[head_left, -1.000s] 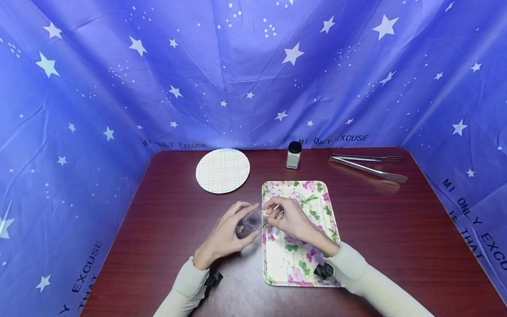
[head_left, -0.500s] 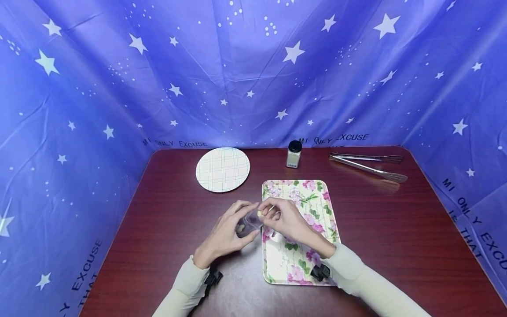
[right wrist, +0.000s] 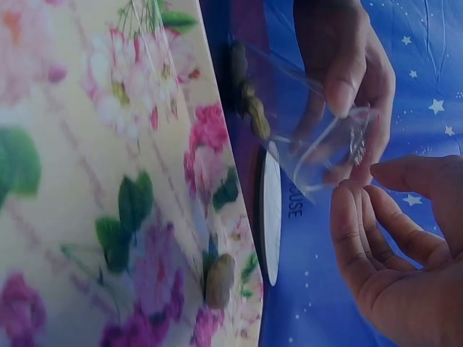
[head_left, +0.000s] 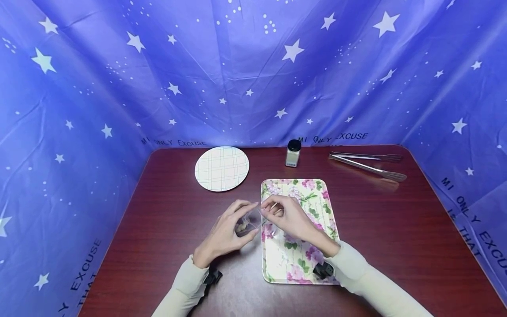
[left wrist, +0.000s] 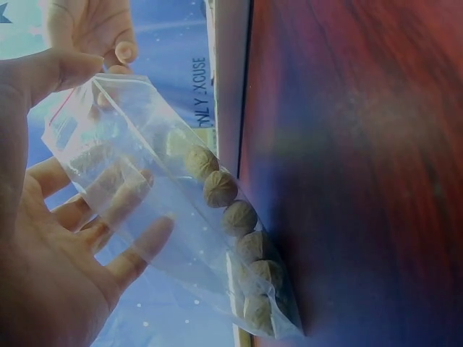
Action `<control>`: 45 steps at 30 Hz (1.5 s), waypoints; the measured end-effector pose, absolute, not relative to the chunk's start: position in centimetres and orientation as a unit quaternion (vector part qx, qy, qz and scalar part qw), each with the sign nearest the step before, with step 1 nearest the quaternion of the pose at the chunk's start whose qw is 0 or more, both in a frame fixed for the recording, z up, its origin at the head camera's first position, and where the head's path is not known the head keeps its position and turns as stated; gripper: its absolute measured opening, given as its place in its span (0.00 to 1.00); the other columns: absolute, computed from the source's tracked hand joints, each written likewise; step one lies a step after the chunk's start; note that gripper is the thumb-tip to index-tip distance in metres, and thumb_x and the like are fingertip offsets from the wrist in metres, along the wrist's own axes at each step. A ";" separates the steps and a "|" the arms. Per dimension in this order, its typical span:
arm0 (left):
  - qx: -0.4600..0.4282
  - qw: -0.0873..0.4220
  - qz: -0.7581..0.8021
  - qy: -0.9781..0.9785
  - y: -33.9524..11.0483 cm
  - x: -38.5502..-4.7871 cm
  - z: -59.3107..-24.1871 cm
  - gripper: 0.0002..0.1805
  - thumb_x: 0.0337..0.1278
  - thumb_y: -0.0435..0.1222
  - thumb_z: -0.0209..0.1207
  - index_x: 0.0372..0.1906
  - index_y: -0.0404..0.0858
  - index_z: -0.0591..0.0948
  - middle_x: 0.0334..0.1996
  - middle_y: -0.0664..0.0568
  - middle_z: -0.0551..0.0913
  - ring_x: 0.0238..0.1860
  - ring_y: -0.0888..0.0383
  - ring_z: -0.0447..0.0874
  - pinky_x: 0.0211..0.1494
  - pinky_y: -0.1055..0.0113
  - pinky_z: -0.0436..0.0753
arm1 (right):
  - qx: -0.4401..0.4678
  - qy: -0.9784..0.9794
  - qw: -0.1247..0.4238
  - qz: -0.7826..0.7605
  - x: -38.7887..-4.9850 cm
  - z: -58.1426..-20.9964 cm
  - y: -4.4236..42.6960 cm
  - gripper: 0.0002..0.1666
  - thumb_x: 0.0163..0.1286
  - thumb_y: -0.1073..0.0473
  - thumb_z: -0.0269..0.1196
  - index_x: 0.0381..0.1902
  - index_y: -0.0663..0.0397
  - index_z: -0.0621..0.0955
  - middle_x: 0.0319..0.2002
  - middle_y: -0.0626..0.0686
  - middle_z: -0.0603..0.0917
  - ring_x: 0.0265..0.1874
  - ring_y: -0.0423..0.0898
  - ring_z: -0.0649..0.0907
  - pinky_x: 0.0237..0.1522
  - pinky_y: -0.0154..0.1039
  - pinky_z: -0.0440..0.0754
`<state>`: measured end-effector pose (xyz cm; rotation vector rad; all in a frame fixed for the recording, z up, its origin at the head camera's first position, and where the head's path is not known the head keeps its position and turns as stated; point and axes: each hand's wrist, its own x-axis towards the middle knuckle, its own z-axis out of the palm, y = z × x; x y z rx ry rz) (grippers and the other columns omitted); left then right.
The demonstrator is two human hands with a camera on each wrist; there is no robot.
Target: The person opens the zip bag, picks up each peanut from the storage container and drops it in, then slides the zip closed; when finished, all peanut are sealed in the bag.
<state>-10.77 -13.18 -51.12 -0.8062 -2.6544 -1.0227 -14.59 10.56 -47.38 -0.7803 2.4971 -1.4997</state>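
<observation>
My left hand [head_left: 225,235] grips a clear zip bag [left wrist: 189,230] near its mouth, thumb and fingers spread along its opening. Several brown shelled-looking nuts [left wrist: 220,189], apparently peanuts in their shells, lie in a row along the bag's lower side. Close by the mouth, my right hand [head_left: 291,218] has its thumb and fingertips loosely bent; nothing shows between them, and they touch or nearly touch the bag's edge. One more peanut [right wrist: 221,282] lies on the flowered tray [head_left: 277,266] beneath the right hand, which hides it in the head view.
At the back left of the dark red table [head_left: 158,211] lies a white checked plate [head_left: 222,169]. A black-capped jar [head_left: 292,154] stands behind the tray. Metal tongs [head_left: 366,166] lie at the back right. A blue starred curtain [head_left: 237,75] surrounds the table's back and sides.
My right hand carried a small pale thing left to the bag's mouth, then drew back slightly; that thing no longer shows between its fingers. The left hand stayed in place holding the bag.
</observation>
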 end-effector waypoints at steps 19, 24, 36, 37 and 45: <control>-0.271 0.090 -0.338 -0.897 -13.1 -10.7 -51.0 0.38 0.56 0.48 0.72 0.73 0.46 0.76 0.62 0.56 0.78 0.54 0.63 0.79 0.52 0.63 0.83 | -0.215 0.866 0.070 -0.447 -17.9 -48.6 15.3 0.04 0.68 0.65 0.67 0.40 0.57 0.87 0.33 0.52 0.89 0.30 0.40 0.86 0.36 0.33 0.84; -0.270 0.088 -0.337 -0.897 -13.1 -10.7 -50.9 0.39 0.56 0.48 0.72 0.73 0.46 0.76 0.62 0.56 0.78 0.55 0.63 0.79 0.53 0.63 0.83 | -0.218 0.872 0.070 -0.432 -17.7 -49.6 15.5 0.06 0.66 0.68 0.65 0.40 0.58 0.86 0.31 0.50 0.86 0.29 0.39 0.83 0.35 0.30 0.82; -0.269 0.092 -0.337 -0.897 -13.0 -10.6 -50.9 0.38 0.56 0.49 0.72 0.73 0.46 0.76 0.63 0.57 0.78 0.55 0.63 0.79 0.53 0.63 0.83 | -0.233 0.872 0.111 -0.417 -16.8 -50.9 14.8 0.12 0.60 0.67 0.75 0.41 0.61 0.84 0.31 0.52 0.86 0.28 0.38 0.81 0.34 0.29 0.80; -0.269 0.092 -0.337 -0.897 -13.0 -10.6 -50.9 0.38 0.56 0.49 0.72 0.73 0.46 0.76 0.63 0.57 0.78 0.55 0.63 0.79 0.53 0.63 0.83 | -0.234 0.872 0.112 -0.416 -16.8 -51.0 14.8 0.13 0.60 0.67 0.75 0.40 0.61 0.83 0.31 0.52 0.86 0.28 0.38 0.81 0.34 0.29 0.80; -0.269 0.089 -0.336 -0.898 -13.1 -10.7 -51.0 0.38 0.57 0.49 0.71 0.73 0.47 0.76 0.63 0.57 0.78 0.55 0.63 0.79 0.53 0.63 0.83 | -0.250 0.870 0.117 -0.408 -16.4 -51.3 14.6 0.11 0.59 0.69 0.75 0.35 0.58 0.83 0.28 0.49 0.85 0.26 0.36 0.81 0.33 0.29 0.81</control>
